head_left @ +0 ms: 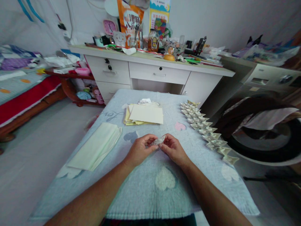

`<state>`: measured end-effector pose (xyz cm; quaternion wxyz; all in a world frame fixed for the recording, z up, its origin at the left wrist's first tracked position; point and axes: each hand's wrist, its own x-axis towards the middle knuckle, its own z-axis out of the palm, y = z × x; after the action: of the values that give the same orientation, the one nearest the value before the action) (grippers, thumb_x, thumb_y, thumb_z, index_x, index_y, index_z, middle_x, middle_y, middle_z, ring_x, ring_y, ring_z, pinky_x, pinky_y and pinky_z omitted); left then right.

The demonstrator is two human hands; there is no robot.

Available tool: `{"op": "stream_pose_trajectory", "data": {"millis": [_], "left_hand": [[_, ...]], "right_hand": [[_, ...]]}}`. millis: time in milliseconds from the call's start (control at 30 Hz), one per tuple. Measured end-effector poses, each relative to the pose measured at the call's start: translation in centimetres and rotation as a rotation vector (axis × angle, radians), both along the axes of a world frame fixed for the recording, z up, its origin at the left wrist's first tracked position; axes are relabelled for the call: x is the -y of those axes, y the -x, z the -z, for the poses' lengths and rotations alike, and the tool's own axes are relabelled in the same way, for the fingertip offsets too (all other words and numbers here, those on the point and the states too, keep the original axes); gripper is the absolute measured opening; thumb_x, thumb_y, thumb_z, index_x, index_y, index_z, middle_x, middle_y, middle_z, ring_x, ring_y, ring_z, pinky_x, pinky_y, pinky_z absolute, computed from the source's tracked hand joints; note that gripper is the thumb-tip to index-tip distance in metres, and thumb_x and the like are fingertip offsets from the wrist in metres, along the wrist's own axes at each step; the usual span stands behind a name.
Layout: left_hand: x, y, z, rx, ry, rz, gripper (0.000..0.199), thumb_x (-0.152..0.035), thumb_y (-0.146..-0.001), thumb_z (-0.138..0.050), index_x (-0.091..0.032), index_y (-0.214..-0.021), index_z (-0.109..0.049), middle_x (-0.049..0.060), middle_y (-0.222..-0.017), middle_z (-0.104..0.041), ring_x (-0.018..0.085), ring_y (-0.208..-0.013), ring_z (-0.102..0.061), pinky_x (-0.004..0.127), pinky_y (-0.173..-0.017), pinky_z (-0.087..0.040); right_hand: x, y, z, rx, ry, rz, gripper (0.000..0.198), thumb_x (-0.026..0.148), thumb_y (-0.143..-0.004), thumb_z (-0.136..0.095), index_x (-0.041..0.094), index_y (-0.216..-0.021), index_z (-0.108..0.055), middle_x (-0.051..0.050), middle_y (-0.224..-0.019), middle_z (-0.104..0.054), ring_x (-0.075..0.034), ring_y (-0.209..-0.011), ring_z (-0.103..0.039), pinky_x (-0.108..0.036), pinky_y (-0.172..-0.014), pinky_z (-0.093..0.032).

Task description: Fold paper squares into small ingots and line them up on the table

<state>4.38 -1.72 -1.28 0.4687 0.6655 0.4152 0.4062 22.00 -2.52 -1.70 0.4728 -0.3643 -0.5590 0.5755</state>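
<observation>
Between my two hands is a small folded paper piece (pixel 159 140), whitish with a faint printed pattern, held just above the cloth-covered table (pixel 145 188). My left hand (pixel 141 148) pinches its left end between thumb and fingers. On the other side my right hand (pixel 173 149) grips the right end, thumb in front. Beyond the hands lies a stack of cream and yellow paper sheets (pixel 146 113). Pale green folded sheets (pixel 95 147) rest to the left. Along the right edge runs a double row of folded paper pieces (pixel 204 125) with pointed ends.
A crumpled white piece (pixel 145 101) sits behind the stack. Past the table stands a white desk (pixel 160 70) crowded with jars, a pink clock (pixel 109 27) and an orange snack bag (pixel 130 22). At right is a washing machine (pixel 265 81) with clothes at its open door; a bed (pixel 23 91) is at left.
</observation>
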Motion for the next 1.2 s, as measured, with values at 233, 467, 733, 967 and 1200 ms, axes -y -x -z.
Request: {"op": "stream_pose_trajectory", "data": {"millis": [233,467,733,967,1200], "left_hand": [[0.28,-0.28,-0.4,-0.06,-0.066,-0.025,0.015,-0.021,-0.078,-0.064,-0.018,-0.092,-0.065,0.002,-0.087,-0.071,0.014,-0.081,-0.066,0.025,-0.079,-0.051],[0.14,-0.3,-0.1,0.061,0.035,0.012,0.019,-0.024,-0.082,-0.06,-0.017,-0.099,-0.066,0.003,-0.089,-0.072,0.015,-0.08,-0.068,0.025,-0.077,-0.052],[0.18,-0.45,-0.55,0.08,0.065,0.018,0.02,-0.023,-0.082,-0.059,-0.015,-0.096,-0.07,0.004,-0.087,-0.073,0.015,-0.077,-0.068,0.025,-0.074,-0.053],[0.18,-0.36,-0.71,-0.013,-0.008,-0.005,0.02,-0.019,-0.082,-0.056,-0.017,-0.095,-0.072,0.003,-0.088,-0.073,0.015,-0.08,-0.067,0.024,-0.076,-0.052],[0.21,-0.38,-0.44,-0.081,-0.062,-0.015,0.022,-0.016,-0.082,-0.055,-0.02,-0.094,-0.073,0.001,-0.089,-0.073,0.015,-0.082,-0.067,0.024,-0.079,-0.05]], "right_hand": [[0.27,0.13,-0.36,0.024,0.026,0.003,0.027,0.038,-0.076,-0.07,0.02,-0.082,-0.052,0.003,-0.071,-0.05,-0.01,-0.061,-0.043,-0.02,-0.053,-0.034],[0.28,0.04,-0.41,0.035,0.051,0.007,0.028,0.04,-0.077,-0.069,0.02,-0.084,-0.051,0.003,-0.07,-0.053,-0.01,-0.06,-0.048,-0.019,-0.051,-0.038],[0.33,-0.05,-0.09,0.048,0.023,-0.006,0.024,0.038,-0.081,-0.065,0.02,-0.087,-0.051,0.002,-0.071,-0.054,-0.01,-0.061,-0.05,-0.019,-0.05,-0.039],[0.38,0.08,-0.26,0.035,0.006,-0.017,0.025,0.037,-0.079,-0.067,0.02,-0.086,-0.05,0.002,-0.073,-0.053,-0.01,-0.062,-0.047,-0.02,-0.054,-0.038],[0.5,0.28,-0.49,-0.014,-0.009,-0.039,0.028,0.033,-0.076,-0.071,0.02,-0.087,-0.049,0.002,-0.076,-0.051,-0.01,-0.066,-0.047,-0.022,-0.059,-0.038]]}}
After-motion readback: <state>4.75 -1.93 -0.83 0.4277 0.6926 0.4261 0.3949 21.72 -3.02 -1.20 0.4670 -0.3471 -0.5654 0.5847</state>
